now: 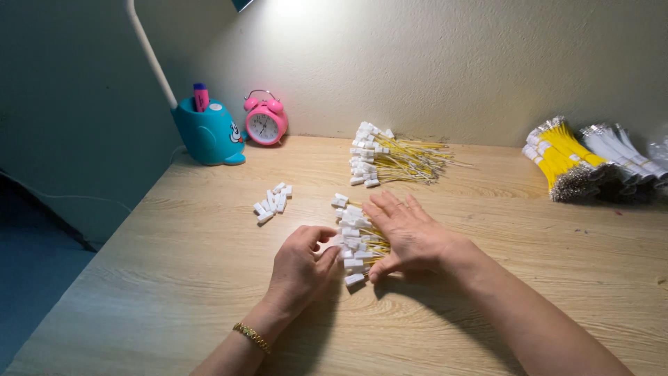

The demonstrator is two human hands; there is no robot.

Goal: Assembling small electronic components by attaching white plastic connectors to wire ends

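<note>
Light wooden table (209, 292), lit from above.

Item: row of short yellow wires tipped with white plastic connectors (353, 240), mid-table, toward the front edge. Right hand (410, 237) lies flat on the wires, fingers spread, pinning them. Left hand (303, 268) is curled, fingertips pinching a connector at the row's left side. Likely light, springy, prone to scatter; best taken by the rigid connector.

Also: loose white connectors (273, 202) left of centre; finished yellow-wire pile (390, 157) near the back edge; bundled yellow and white wires (591, 160) at the back right corner; teal pen holder (207, 132) and pink alarm clock (264, 122) at the back left.
</note>
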